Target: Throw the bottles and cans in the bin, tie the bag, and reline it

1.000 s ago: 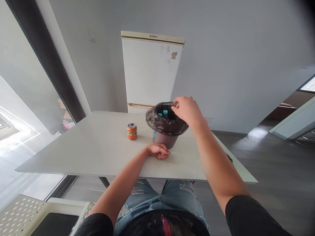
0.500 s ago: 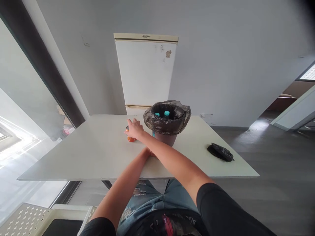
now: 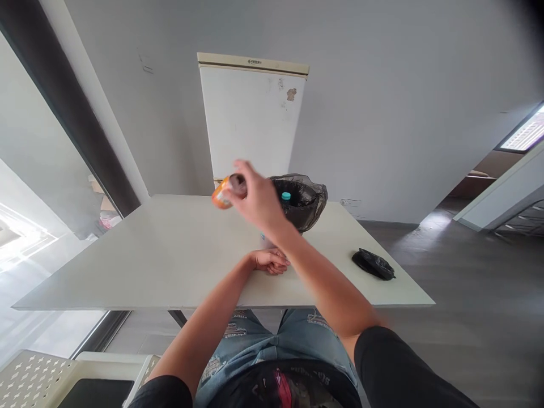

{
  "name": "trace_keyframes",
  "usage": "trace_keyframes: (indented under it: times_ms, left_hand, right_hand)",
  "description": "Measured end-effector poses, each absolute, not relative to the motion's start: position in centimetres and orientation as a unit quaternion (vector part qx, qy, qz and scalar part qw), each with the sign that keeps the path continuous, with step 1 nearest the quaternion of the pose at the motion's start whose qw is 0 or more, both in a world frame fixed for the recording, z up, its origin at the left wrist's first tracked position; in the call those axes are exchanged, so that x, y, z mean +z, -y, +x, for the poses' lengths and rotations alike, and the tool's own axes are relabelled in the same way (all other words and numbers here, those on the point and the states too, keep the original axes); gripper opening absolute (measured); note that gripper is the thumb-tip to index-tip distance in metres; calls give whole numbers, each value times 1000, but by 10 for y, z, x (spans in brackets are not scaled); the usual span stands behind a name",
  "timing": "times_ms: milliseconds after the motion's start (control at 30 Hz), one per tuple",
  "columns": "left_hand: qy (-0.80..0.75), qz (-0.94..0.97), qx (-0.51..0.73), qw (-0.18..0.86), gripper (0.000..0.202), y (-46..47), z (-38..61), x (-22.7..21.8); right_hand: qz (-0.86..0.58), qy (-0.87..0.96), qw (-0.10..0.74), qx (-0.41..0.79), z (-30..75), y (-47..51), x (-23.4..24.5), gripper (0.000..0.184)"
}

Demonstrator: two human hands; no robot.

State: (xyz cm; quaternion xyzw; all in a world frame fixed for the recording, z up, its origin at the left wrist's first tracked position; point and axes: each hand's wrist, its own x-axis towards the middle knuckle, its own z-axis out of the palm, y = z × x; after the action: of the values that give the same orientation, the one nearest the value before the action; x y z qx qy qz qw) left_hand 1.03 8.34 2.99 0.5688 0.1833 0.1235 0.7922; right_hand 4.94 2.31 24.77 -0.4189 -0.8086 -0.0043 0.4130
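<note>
Head view: orange can (image 3: 220, 196) is off the tabletop (image 3: 148, 255) now. Half a second ago it stood near the far edge, left of the bin, with the right hand just landing on it; a second ago that hand was at the bin's rim. So pickup looks done: can airborne, not in the bin. Right hand (image 3: 255, 201) grip is clenched round the can, which is tipped over with one end toward the camera, above the far edge just left of the bag-lined bin (image 3: 312, 198). Teal bottle cap (image 3: 286, 196) shows inside the bin. Left hand (image 3: 270, 262) unchanged: loose fist resting on the tabletop by the near edge, in front of the bin, holding nothing. Folded black bag (image 3: 373, 264) lies toward the right edge, well apart.
</note>
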Motion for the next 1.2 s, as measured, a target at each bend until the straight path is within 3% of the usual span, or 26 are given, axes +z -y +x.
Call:
trace_keyframes:
  times_ms: [100,200,500,667,767,867,1000,1100,1200]
  left_hand:
    - [-132,584,31,800,58,-87,11,24]
    - [-104,593,11,798,68,-86,11,25]
    - [-107,604,13,790,70,-86,10,26]
    - [-103,610,13,785,71,-84,9,30]
    - [-95,613,16,784,71,-83,10,30]
    - [-87,612,24,786,70,-83,11,30]
    - [-102,618,98,773,69,-89,0,31]
    - [-115,587,149,787,69,-96,-19,31]
    - [-110,580,132,796,64,-101,-38,32]
  right_hand:
    - [-452,736,498,-74,101,-8,285,52]
    - [-499,699,504,-94,142,-11,295,48]
    - [-631,722,285,-13,161,-50,262,36]
    - [-629,743,226,21,165,-67,249,31]
    - [-607,752,256,30,171,-66,247,24]
    - [-572,739,355,25,184,-57,251,15]
    - [-572,652,492,-77,224,-50,249,23]
    - [-604,593,515,-137,260,-53,228,29]
    - [-596,628,489,-105,280,-55,200,36]
